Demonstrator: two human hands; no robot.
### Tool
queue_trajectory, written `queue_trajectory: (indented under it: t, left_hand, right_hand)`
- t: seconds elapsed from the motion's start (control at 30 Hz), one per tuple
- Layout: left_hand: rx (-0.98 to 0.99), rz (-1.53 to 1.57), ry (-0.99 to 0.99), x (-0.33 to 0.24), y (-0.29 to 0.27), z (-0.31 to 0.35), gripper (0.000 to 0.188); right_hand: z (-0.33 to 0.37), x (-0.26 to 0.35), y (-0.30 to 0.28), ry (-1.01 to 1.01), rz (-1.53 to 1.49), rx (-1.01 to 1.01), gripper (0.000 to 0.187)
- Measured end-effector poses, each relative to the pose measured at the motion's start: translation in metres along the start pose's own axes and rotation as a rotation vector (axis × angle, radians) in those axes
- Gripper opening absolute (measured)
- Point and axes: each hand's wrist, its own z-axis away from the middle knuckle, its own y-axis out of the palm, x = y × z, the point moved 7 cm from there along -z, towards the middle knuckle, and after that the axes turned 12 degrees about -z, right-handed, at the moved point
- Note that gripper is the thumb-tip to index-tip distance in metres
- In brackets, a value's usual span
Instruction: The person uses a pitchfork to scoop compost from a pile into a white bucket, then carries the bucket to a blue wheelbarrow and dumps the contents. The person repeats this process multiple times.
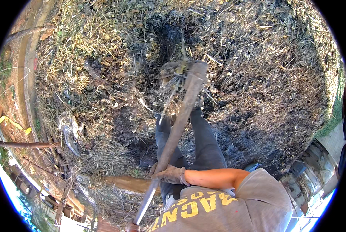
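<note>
My right hand [170, 174], in a dirty grey-brown work glove, is wrapped round the long wooden handle of a hoe [179, 123]. The handle slants from the lower left up to the hoe's head above my feet. A clump of dry stalks and leaves [176, 75] hangs at the head and hides most of the blade, so its exact shape is unclear. At the lower end of the handle, a brown shape [132, 227] is cut off by the picture's edge. It may be part of my left hand, but its fingers cannot be made out.
I stand on a heap of straw, leaves and dark compost [265, 89]. Clear plastic sheeting [69, 127] lies to the left, near wooden poles [28, 144] and a yellow strip [15, 124]. Behind my legs lies a log [128, 183]. Paving [332, 144] borders the right side.
</note>
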Motion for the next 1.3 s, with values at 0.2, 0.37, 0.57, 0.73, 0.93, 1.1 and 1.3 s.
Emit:
queue_trajectory:
  t: [0.2,0.37,0.57,0.73,0.93,1.1,1.3]
  left_hand:
    - [-0.210,0.014,0.206,-0.094,-0.113,-0.073,0.022]
    - [-0.411,0.049,0.664,-0.274,-0.237,-0.115,0.036]
    - [-0.589,0.185,1.143,-0.517,-0.408,0.092,0.036]
    - [-0.590,0.407,1.729,-0.630,-0.447,0.298,0.045]
    - [-0.740,0.743,1.463,-0.657,-0.494,0.163,0.040]
    - [-0.841,0.595,0.899,-0.649,-0.609,-0.035,0.043]
    - [-1.069,0.552,0.901,-0.719,-0.740,-0.180,0.059]
  right_hand:
    - [0.047,0.112,0.031,-0.269,-0.028,-0.111,0.018]
    - [0.133,0.259,0.064,-0.954,0.244,0.077,0.024]
    - [0.347,0.386,0.165,-1.735,0.291,-0.020,0.037]
    - [0.378,0.418,0.101,-1.696,0.320,-0.448,0.034]
    - [0.437,0.527,-0.109,-1.668,0.062,-0.891,0.024]
    - [0.422,0.615,-0.330,-1.537,0.085,-1.073,0.030]
    - [0.344,0.685,-0.398,-1.270,0.815,-1.836,0.060]
